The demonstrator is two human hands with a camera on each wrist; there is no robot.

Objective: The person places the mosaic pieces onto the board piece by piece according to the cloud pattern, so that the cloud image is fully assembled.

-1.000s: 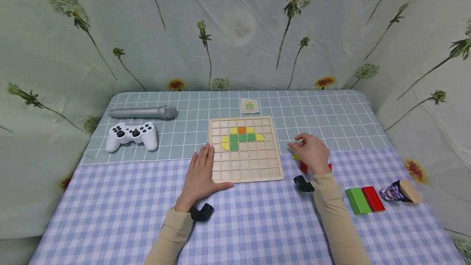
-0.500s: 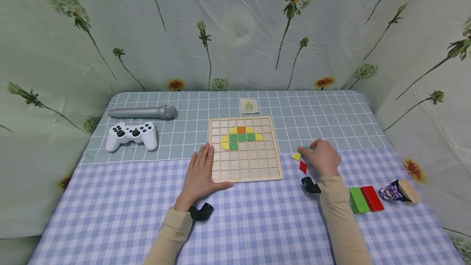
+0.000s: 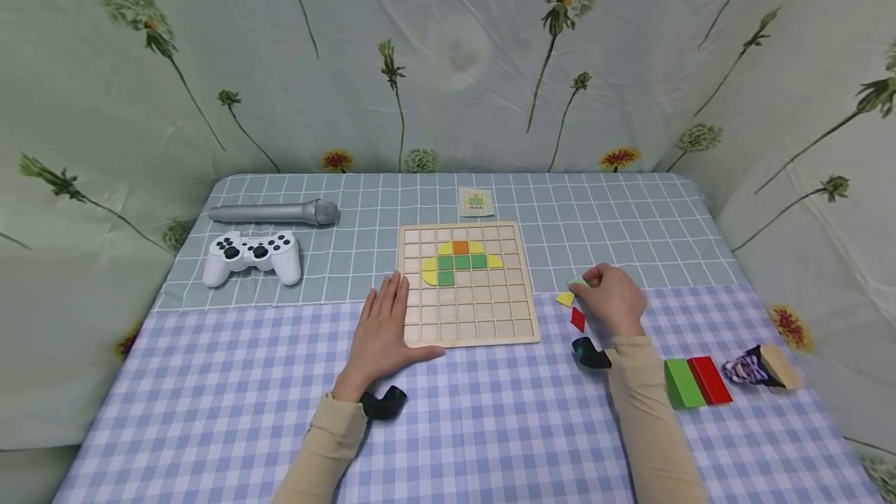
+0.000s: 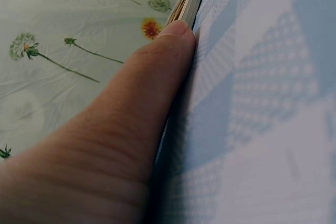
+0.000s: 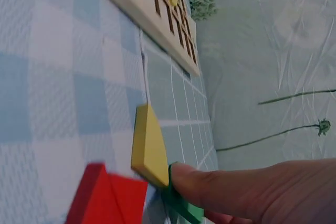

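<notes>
A wooden grid board (image 3: 483,311) lies in the middle of the table, with green, yellow and orange tiles set in its upper cells. My left hand (image 3: 381,333) lies flat at the board's left side, fingers straight along that edge and thumb stretched along the front edge. To the right of the board, my right hand (image 3: 614,300) pinches a green tile (image 5: 181,206) at thumb and fingertips; part of the tile is hidden by the thumb. Close beside it lie a yellow tile (image 3: 565,299) with a curved edge and a red tile (image 3: 577,320).
A small pattern card (image 3: 476,201) lies behind the board. At the left are a grey microphone (image 3: 273,212) and a white game controller (image 3: 252,255). Green (image 3: 684,383) and red blocks (image 3: 710,380) and a small purple-patterned object (image 3: 745,368) stand at the right.
My right hand has moved right and slightly down, uncovering the yellow and red tiles, and its fingers have closed on the green tile. The left hand has stayed at the board.
</notes>
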